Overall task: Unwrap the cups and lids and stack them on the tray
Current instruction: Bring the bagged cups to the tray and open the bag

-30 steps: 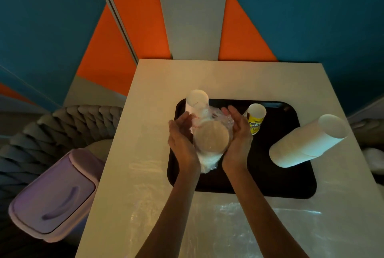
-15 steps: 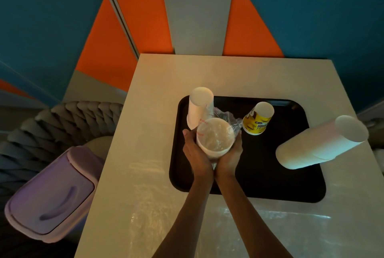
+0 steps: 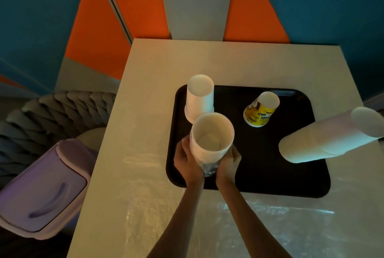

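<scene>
- Forearms reach in over the table [image 3: 145,195]. The left hand [image 3: 187,160] and right hand [image 3: 228,161] are each curled round the base of the held cup stack [image 3: 209,137], one on either side, above the tray's [image 3: 270,180] near-left part.
- Plastic wrap [image 3: 208,169], which covered the stack's mouth half a second ago, is now bunched low between the two hands, and the mouth is bare.
- The held cup stack rises from between the hands, its long axis roughly upright and its open mouth facing up.
- Farther back on the tray, an upturned white stack [image 3: 200,99] stands just behind the held one. A yellow cup [image 3: 260,110] sits mouth-down to the right, and a tall white stack [image 3: 328,137] stands at the tray's right edge.
</scene>
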`<state>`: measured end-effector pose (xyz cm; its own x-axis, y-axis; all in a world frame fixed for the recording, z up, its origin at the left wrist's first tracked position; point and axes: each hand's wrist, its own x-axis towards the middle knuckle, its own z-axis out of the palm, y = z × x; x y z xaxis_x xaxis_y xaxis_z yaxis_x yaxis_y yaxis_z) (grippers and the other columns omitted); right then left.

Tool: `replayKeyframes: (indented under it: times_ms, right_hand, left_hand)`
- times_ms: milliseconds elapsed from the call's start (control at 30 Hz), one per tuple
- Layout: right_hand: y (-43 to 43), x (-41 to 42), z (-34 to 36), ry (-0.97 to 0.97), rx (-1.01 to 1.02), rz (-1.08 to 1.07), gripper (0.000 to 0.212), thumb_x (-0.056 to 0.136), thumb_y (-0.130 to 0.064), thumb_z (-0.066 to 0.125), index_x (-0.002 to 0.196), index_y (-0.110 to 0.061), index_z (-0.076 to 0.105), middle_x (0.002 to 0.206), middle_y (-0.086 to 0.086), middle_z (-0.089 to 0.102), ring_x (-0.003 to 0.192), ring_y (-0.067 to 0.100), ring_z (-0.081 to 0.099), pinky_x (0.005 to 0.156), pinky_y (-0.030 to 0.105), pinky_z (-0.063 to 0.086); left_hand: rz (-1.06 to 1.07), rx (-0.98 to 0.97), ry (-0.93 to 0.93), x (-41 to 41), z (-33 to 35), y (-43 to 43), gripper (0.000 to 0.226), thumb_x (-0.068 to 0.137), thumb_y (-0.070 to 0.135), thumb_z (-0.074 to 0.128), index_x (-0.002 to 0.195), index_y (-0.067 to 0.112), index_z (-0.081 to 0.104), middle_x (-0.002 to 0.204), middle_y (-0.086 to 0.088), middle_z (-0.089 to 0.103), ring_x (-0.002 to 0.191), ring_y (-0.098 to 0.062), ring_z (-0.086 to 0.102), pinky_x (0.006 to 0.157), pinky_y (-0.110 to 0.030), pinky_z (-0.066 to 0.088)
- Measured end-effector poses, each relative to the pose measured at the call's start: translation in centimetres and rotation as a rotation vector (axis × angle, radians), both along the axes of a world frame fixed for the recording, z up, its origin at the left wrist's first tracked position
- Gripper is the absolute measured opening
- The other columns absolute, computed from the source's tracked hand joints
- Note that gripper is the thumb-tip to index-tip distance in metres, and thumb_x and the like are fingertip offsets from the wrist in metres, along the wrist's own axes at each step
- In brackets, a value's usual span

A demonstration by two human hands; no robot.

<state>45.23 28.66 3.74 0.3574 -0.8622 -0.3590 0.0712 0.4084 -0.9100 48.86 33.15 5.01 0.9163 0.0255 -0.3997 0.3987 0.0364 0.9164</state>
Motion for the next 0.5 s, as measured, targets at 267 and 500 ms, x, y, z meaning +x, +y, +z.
replayKeyframes:
  times_ms: [267, 500]
  right_hand:
    - [-2.0, -0.7, 7.6, -0.194, -0.188, -0.039, 0.028, 0.098, -0.024, 0.037, 0.109, -0.020, 0.062, 0.113, 0.003, 0.068, 0.108, 0.014, 0.063, 0.089, 0.024, 0.051]
    - [0.6, 0.6, 6.3, -0.228, 0.113, 0.058, 0.042, 0.096, -0.048, 0.032, 0.114, -0.025, 0.062, 0.116, 0.012, 0.064, 0.112, 0.032, 0.059, 0.086, 0.044, 0.052]
  left_hand:
    - [0.018, -0.277, -0.103, 1.0, 7.0, -0.1, 0.033, 0.101, 0.028, 0.037, 0.108, 0.010, 0.063, 0.106, -0.011, 0.069, 0.104, -0.024, 0.064, 0.088, -0.034, 0.052]
    - [-0.152, -0.311, 0.062, -0.8, 6.8, -1.0, 0.079, 0.062, 0.084, 0.054, 0.113, 0.024, 0.063, 0.116, -0.010, 0.064, 0.109, -0.029, 0.062, 0.087, -0.042, 0.053]
